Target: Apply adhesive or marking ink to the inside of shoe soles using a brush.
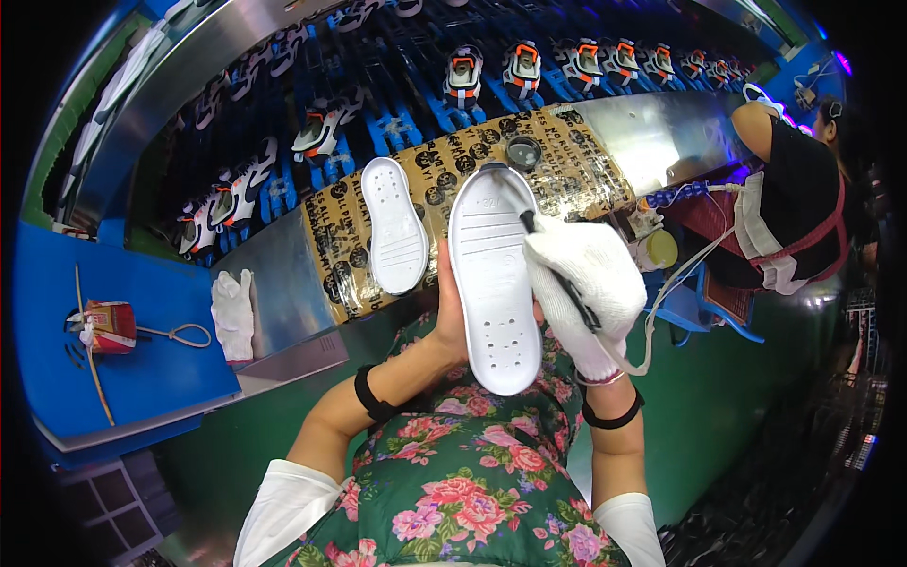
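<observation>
My bare left hand (pixel 453 307) is closed round the edges of a white shoe sole (pixel 493 283), its cupped inner side facing up and one end tilted over the work surface. In a white knit glove, my right hand (pixel 588 283) grips a thin brush (pixel 527 220) with a dark handle. The brush's tip, blurred, reaches inside the sole near its far end. Left of it, a second white sole (pixel 394 227) lies on the printed brown cardboard (pixel 331 250). A small dark round dish (pixel 523 152) rests on the cardboard, just beyond the held sole.
Beyond the bench, several white, black and orange shoe uppers (pixel 463 76) sit on blue racks. A white glove (pixel 233 315) lies at the left, near a red box (pixel 111 326) on a blue panel. Another person (pixel 789 189) sits at right. A pale hose (pixel 666 293) hangs beside my right hand.
</observation>
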A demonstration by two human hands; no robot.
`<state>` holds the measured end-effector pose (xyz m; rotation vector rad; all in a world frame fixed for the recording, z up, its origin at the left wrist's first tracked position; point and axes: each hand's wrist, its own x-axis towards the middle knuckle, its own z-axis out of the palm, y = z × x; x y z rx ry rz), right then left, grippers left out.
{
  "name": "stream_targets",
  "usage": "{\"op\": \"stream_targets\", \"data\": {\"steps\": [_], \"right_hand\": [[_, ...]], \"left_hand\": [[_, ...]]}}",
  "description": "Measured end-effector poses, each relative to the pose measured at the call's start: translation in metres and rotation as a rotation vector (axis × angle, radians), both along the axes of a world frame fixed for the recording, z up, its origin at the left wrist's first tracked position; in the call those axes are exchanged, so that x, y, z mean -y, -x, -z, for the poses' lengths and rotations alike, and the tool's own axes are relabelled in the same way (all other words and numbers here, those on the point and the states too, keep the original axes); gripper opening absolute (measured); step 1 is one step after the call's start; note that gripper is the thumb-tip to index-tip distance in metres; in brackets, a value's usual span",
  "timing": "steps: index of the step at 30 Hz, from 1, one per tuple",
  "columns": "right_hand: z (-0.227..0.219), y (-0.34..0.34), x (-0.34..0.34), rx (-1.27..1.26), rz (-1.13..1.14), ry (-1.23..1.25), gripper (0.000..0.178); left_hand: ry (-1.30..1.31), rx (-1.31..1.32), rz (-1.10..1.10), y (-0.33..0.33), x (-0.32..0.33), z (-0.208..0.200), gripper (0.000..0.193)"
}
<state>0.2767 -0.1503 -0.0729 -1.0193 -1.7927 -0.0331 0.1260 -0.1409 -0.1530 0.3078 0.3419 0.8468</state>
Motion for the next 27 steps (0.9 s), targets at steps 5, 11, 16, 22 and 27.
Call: {"op": "stream_targets", "data": {"steps": [5,11,16,22,27], "right_hand": [[-0.003,0.012,-0.001,0.145,-0.031,-0.083,0.036],[0.000,0.027,0.013,0.035,-0.297,0.111,0.031],[0.000,0.016,0.009,0.043,-0.087,-0.008,0.032],[0.011,0.024,0.016,-0.022,-0.387,0.148,0.033],[0.011,0.012,0.001,0.014,-0.163,-0.062,0.031]], "left_hand": [[-0.044,0.023,-0.082,-0.002,0.005,-0.001,0.092],[-0.321,-0.285,-0.173,0.006,0.003,0.019,0.092],[-0.079,-0.063,-0.121,0.003,0.005,0.009,0.093],[-0.076,0.023,-0.060,0.020,0.000,0.042,0.096],[-0.106,0.038,-0.090,0.020,-0.010,0.015,0.098]]}}
